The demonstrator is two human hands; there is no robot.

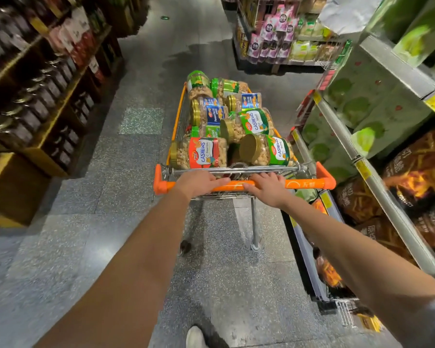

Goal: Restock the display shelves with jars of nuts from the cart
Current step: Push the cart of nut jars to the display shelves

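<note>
Labels in the cart
"CASHEWS" shows on the red-label jar [204,153], the near green-label jar [278,149] and the far green-label jar [255,123]; white print on the cart handle [309,184] is too blurred to read.

Dark jars [28,116] stood in rows on the left — green boxes [377,101] and brown snack bags [417,167] filled the right. Pink packets [274,33] sat far ahead, across the speckled grey floor [98,197].
</note>
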